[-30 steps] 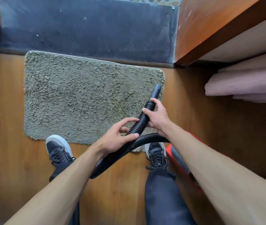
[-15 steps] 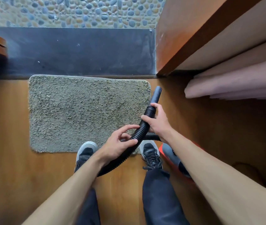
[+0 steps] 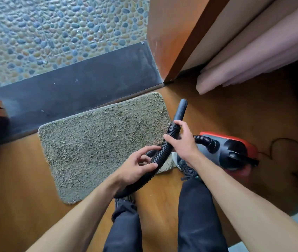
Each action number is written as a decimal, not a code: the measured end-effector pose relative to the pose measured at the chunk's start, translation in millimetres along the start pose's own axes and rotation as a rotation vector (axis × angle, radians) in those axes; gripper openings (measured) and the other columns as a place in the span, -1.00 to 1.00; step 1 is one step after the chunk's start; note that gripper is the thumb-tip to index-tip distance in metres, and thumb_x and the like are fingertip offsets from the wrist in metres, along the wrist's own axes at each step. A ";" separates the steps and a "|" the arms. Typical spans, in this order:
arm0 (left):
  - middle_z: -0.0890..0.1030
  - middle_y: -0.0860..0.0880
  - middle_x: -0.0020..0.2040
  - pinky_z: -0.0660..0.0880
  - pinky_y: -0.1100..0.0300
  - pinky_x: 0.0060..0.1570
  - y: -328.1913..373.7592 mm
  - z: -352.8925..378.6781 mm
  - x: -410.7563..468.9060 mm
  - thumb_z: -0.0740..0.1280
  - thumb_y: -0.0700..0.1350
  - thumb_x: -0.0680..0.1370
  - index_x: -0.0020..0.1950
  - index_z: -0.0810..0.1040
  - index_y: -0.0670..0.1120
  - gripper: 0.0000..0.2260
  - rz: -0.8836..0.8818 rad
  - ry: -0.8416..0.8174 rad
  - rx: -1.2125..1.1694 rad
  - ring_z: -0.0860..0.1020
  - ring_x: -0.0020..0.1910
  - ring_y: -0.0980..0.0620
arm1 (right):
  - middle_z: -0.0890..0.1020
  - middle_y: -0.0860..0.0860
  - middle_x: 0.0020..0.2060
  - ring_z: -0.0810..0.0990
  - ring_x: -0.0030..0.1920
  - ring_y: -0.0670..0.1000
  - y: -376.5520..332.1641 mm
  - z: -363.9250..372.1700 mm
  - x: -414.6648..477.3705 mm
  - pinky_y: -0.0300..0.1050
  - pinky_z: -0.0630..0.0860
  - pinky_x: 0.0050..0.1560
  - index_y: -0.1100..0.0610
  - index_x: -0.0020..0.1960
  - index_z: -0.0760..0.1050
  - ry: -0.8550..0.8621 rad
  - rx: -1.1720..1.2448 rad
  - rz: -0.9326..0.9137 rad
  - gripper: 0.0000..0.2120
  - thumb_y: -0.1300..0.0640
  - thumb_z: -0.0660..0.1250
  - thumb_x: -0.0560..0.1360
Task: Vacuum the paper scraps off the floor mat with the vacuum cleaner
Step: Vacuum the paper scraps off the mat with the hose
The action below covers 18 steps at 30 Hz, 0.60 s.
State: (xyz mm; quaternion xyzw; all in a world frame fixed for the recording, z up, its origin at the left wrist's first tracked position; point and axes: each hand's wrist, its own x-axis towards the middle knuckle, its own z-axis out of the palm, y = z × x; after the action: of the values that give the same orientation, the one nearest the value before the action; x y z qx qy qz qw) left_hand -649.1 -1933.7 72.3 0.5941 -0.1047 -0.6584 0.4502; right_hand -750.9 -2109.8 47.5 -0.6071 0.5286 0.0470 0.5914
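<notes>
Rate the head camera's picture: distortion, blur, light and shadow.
Head view: wide-angle distortion slants the dark threshold and splays the frame's edges; the pebble floor looks slightly smeared, while the floor mat and hose are fairly sharp; light is soft, with no glare; deep shadow sits at the left edge and right of the vacuum cleaner.

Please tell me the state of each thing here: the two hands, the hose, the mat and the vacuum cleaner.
hose, bent, joined to the vacuum cleaner.
nozzle, over the wooden floor, beside the floor mat.
left hand, holds the hose's middle.
right hand, grips the hose behind the nozzle.
floor mat, flat, no scraps visible.
vacuum cleaner, standing on the floor.
</notes>
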 end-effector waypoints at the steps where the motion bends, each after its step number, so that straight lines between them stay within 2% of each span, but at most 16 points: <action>1: 0.51 0.06 -0.29 0.52 0.21 -0.26 0.8 -0.2 -5.4 0.38 -0.31 0.56 0.37 0.50 0.08 -0.55 -0.003 -0.005 0.019 0.51 -0.31 0.09 | 0.62 0.13 0.05 0.64 0.03 0.15 0.2 2.2 -7.2 0.24 0.61 0.07 -0.19 0.23 0.36 0.022 -0.001 -0.010 -0.51 0.08 0.50 0.43; 6: 0.50 -0.12 -0.11 0.56 0.15 -0.20 5.7 4.9 -25.3 0.40 -0.30 0.55 0.34 0.50 0.17 -0.52 0.010 -0.060 0.107 0.54 -0.22 -0.02 | 0.60 0.15 0.02 0.63 0.01 0.14 -3.3 0.9 -43.5 0.24 0.59 0.09 -0.32 0.16 0.36 0.114 0.047 -0.060 -0.51 0.05 0.49 0.38; 10: 0.46 -0.15 -0.05 0.54 0.08 -0.13 11.0 16.3 -29.1 0.42 -0.27 0.53 0.31 0.51 0.20 -0.53 0.022 -0.112 0.136 0.52 -0.17 -0.07 | 0.60 0.13 0.03 0.63 0.01 0.11 1.1 -11.1 -60.8 0.17 0.58 0.12 -0.21 0.23 0.36 0.171 0.072 -0.103 -0.50 0.10 0.50 0.42; 14: 0.45 -0.13 -0.04 0.51 0.04 -0.04 9.2 35.7 -25.8 0.44 -0.15 0.43 0.29 0.52 0.25 -0.51 0.016 -0.159 0.203 0.48 -0.14 -0.06 | 0.60 0.13 0.02 0.61 -0.01 0.10 19.7 -27.5 -80.2 0.16 0.57 0.12 -0.12 0.26 0.37 0.277 0.115 -0.127 -0.50 0.12 0.49 0.42; 18: 0.39 -0.12 -0.03 0.51 0.02 -0.09 2.2 62.1 -23.7 0.40 -0.32 0.53 0.32 0.52 0.20 -0.50 0.006 -0.242 0.232 0.45 -0.13 -0.08 | 0.61 0.00 -0.05 0.60 -0.03 0.07 45.3 -45.0 -102.7 0.17 0.56 0.12 -0.15 0.22 0.37 0.408 0.169 -0.118 -0.50 0.06 0.49 0.37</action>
State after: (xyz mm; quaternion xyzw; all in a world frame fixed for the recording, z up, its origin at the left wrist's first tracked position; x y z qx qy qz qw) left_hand -705.1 -1942.7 107.0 0.5582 -0.2351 -0.7071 0.3650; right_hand -852.9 -2072.5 100.6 -0.5823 0.6026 -0.1559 0.5229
